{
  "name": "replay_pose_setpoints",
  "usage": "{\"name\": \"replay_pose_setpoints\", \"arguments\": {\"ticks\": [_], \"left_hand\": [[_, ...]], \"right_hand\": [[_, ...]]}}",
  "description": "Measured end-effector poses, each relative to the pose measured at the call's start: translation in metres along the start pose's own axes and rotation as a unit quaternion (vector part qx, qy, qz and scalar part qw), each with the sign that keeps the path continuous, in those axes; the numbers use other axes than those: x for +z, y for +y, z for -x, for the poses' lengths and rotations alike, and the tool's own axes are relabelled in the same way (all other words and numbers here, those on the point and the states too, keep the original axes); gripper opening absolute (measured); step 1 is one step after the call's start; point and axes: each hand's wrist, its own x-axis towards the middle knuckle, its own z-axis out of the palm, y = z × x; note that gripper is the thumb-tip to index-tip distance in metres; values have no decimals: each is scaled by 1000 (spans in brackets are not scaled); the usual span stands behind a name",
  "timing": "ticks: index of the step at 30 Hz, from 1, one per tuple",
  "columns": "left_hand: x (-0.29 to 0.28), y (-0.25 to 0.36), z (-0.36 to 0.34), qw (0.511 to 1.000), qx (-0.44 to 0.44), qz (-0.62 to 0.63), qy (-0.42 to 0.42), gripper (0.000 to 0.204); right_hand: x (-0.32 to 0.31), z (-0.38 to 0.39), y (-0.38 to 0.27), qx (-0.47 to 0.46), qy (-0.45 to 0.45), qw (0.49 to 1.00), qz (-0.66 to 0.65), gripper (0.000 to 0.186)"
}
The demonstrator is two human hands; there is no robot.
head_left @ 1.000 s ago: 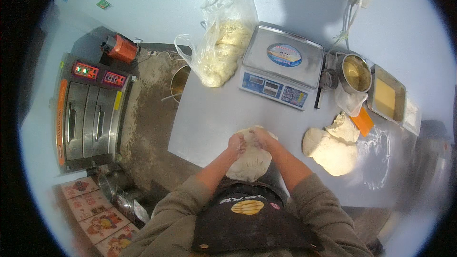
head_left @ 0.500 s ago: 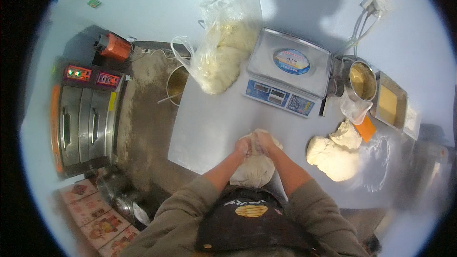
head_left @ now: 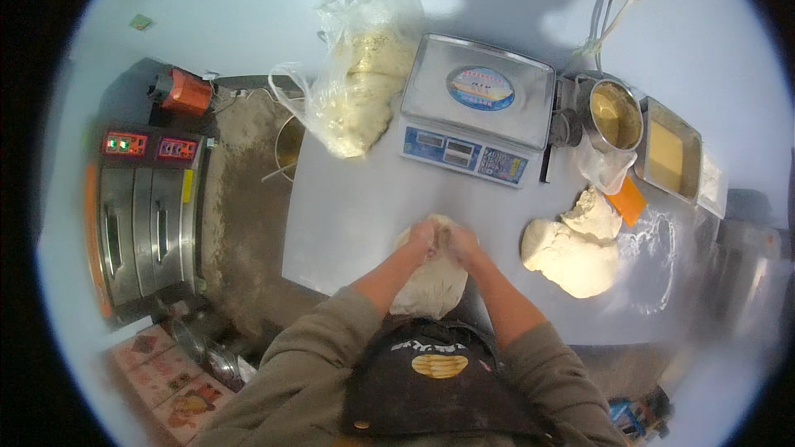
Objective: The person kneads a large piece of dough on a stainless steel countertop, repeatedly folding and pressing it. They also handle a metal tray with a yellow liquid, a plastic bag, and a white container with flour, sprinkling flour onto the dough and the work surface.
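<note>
A pale lump of dough (head_left: 429,291) lies at the near edge of the metal table, right in front of my apron. My left hand (head_left: 421,238) and my right hand (head_left: 460,245) are close together at its far end, fingers curled into it. Dough shows beyond and between the hands, while the fingertips are partly buried or hidden. To the right rests a larger mass of dough (head_left: 571,260) with a smaller torn piece (head_left: 593,213) against it. An orange scraper (head_left: 627,202) sits just behind that piece.
A flat-topped scale (head_left: 479,83) stands at the back, beside a clear plastic bag (head_left: 362,91) of dough. At the back right are a metal pot (head_left: 614,116) and a rectangular tray (head_left: 672,157). Flour dusts the right side. A steel oven (head_left: 147,215) stands at left.
The whole view has shifted, so the scale, bag and dough sit slightly further left and up. Both hands stay on the near dough, which looks a little narrower and longer.
</note>
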Motion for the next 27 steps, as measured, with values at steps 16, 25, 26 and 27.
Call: {"name": "replay_pose_setpoints", "arguments": {"ticks": [16,25,26,27], "left_hand": [[-28,-21,20,997,19,-65,-39,30],[-26,-95,-11,954,203,-219,-5,36],[-26,-94,-14,937,209,-279,3,39],[-26,-93,-15,916,203,-345,8,41]], "right_hand": [[9,16,-2,138,-48,948,-283,35],[38,44,26,99,17,960,-260,46],[39,38,31,98,22,963,-249,46],[43,34,40,95,26,964,-245,47]]}}
